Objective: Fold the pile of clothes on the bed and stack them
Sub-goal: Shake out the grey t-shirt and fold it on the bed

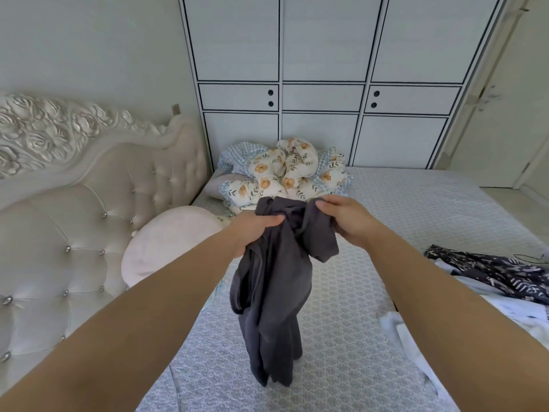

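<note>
Grey garment (273, 281) hangs bunched above the bed (371, 263), left hand (252, 230) and right hand (344, 218) both gripping its top edge. Patterned clothes (490, 272) lie at right. Floral quilt (288, 171) heaped farther back, wardrobe (326, 69) behind.

A dark grey garment (273, 278) hangs bunched and unfolded above the bed (371, 286), its top edge gathered up high and its lower folds drooping down to the patterned cover, where the bottom looks to touch or nearly touch. One loose flap curls out to the right near the top. Off at the right edge lies the pile (487, 281): a dark navy printed piece rumpled across white and pale blue clothes, all unfolded.
</note>
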